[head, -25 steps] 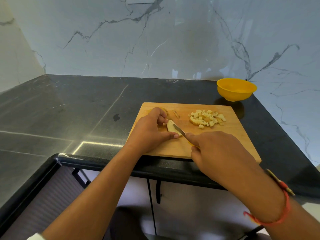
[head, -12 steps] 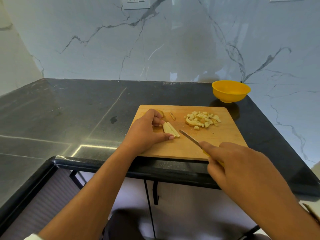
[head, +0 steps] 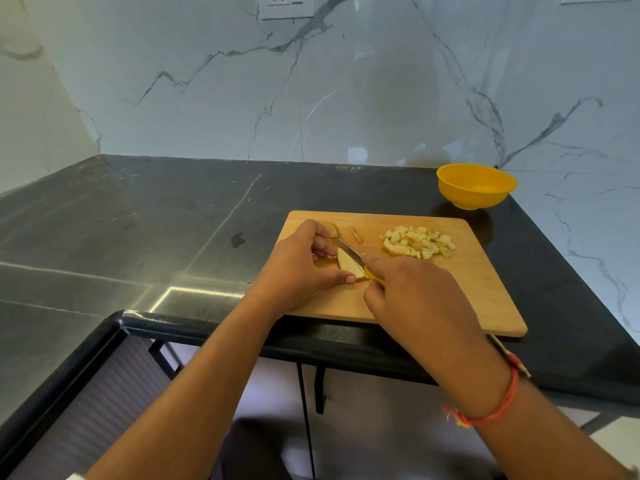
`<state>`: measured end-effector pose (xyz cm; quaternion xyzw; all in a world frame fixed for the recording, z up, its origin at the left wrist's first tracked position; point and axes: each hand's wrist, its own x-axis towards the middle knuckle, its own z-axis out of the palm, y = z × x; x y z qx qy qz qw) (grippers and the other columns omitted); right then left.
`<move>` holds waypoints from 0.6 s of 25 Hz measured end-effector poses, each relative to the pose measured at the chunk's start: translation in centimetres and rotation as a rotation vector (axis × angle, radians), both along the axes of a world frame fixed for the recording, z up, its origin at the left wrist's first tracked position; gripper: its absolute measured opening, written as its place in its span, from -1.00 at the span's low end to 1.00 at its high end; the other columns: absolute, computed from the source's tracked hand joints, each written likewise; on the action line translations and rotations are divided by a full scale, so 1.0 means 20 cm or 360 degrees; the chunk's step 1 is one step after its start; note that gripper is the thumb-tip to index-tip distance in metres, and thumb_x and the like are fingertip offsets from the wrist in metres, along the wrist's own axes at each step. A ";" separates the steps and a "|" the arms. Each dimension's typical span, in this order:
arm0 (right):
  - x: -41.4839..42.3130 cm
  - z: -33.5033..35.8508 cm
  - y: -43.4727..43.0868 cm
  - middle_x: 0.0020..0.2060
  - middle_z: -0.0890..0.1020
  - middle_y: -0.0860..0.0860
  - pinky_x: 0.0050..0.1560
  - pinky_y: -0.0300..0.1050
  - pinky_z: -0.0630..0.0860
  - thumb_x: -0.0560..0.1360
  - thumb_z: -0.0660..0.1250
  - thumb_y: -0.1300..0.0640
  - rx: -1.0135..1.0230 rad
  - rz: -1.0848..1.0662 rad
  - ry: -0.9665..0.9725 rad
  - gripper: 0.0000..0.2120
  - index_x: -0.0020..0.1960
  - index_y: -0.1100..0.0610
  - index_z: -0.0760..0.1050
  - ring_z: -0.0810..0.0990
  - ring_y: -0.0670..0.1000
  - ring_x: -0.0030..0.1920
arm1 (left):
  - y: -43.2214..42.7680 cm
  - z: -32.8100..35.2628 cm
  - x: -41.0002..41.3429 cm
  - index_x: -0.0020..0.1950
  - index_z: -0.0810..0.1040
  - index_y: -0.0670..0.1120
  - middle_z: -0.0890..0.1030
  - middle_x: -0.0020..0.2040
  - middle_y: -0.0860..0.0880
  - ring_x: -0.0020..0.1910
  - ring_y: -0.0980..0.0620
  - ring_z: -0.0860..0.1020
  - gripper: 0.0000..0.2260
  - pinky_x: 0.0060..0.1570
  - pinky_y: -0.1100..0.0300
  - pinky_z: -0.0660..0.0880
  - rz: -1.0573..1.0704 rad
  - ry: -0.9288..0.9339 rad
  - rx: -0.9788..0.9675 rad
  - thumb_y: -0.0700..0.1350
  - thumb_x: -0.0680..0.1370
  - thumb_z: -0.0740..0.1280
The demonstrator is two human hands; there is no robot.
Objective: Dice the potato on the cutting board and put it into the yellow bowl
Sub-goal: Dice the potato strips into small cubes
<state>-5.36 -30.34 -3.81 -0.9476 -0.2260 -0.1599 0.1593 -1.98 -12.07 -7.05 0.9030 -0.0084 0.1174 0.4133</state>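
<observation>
1 wood board (head: 479, 289). 1 yellow bowl (head: 476, 187) at its 1 o'clock. 1 knife (head: 349, 250). 2 hands: left hand (head: 298, 271), right hand (head: 415, 296). 1 long potato piece (head: 347, 266). 2 small scraps (head: 355, 234), 11 o'clock on board. 1 heap of cubes (head: 417, 242), too many to count. 1 red wrist string (head: 498, 407). 1 wall socket (head: 286, 5).

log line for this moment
step: slicing | left hand: holds potato piece on cutting board | right hand: grips knife | diced pile: on board | yellow bowl: looks empty
</observation>
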 end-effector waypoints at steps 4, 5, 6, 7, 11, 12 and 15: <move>0.02 0.00 0.02 0.08 0.63 -0.08 0.05 -0.13 0.53 0.61 0.17 -0.03 0.0022 0.0023 0.0039 -0.57 0.47 -0.15 0.33 0.56 -0.07 0.02 | 0.00 0.00 0.00 0.17 0.44 0.09 0.62 -0.04 0.18 -0.01 0.22 0.56 -0.42 0.03 0.36 0.50 0.0000 -0.0021 0.0000 0.14 0.26 0.61; 0.02 0.00 0.02 0.07 0.64 -0.08 0.05 -0.14 0.52 0.60 0.16 -0.03 0.0030 0.0029 0.0046 -0.58 0.45 -0.15 0.35 0.56 -0.07 0.02 | 0.00 0.00 0.00 0.16 0.44 0.08 0.63 -0.04 0.17 -0.01 0.22 0.56 -0.43 0.02 0.37 0.49 -0.0002 -0.0024 -0.0004 0.13 0.27 0.61; 0.03 0.00 0.02 0.06 0.64 -0.08 0.04 -0.14 0.51 0.60 0.16 -0.03 0.0029 0.0031 0.0054 -0.59 0.44 -0.14 0.37 0.56 -0.07 0.02 | 0.00 0.00 0.00 0.16 0.44 0.08 0.63 -0.04 0.17 -0.02 0.22 0.56 -0.44 0.01 0.38 0.49 -0.0003 -0.0026 -0.0006 0.12 0.27 0.61; 0.03 0.01 0.03 0.04 0.64 -0.08 0.02 -0.15 0.50 0.60 0.16 -0.03 0.0028 0.0033 0.0060 -0.60 0.43 -0.14 0.40 0.56 -0.07 0.00 | 0.00 0.00 0.00 0.15 0.44 0.08 0.63 -0.04 0.17 -0.02 0.21 0.56 -0.45 0.00 0.38 0.49 -0.0001 -0.0028 -0.0003 0.12 0.27 0.61; 0.03 0.04 0.05 0.00 0.64 -0.06 -0.01 -0.13 0.53 0.60 0.17 -0.02 -0.0056 0.0065 0.0110 -0.64 0.38 -0.09 0.46 0.56 -0.05 -0.03 | -0.01 0.01 -0.01 0.12 0.44 0.07 0.63 -0.05 0.16 -0.02 0.20 0.56 -0.47 0.04 0.30 0.52 0.0019 -0.0039 0.0027 0.11 0.28 0.60; 0.03 0.04 0.05 0.01 0.64 -0.05 0.00 -0.12 0.53 0.60 0.17 -0.02 -0.0068 0.0067 0.0125 -0.65 0.36 -0.09 0.47 0.56 -0.04 -0.02 | -0.01 0.01 0.00 0.12 0.44 0.08 0.63 -0.05 0.16 -0.02 0.20 0.56 -0.47 0.05 0.28 0.53 0.0021 -0.0040 0.0034 0.11 0.28 0.60; 0.01 0.06 0.04 0.03 0.63 -0.05 0.01 -0.12 0.53 0.60 0.17 -0.01 -0.0097 0.0059 0.0188 -0.66 0.35 -0.08 0.47 0.55 -0.04 -0.02 | -0.01 0.01 0.00 0.11 0.44 0.08 0.63 -0.07 0.16 -0.02 0.21 0.56 -0.47 0.07 0.25 0.54 0.0034 -0.0035 0.0038 0.11 0.27 0.61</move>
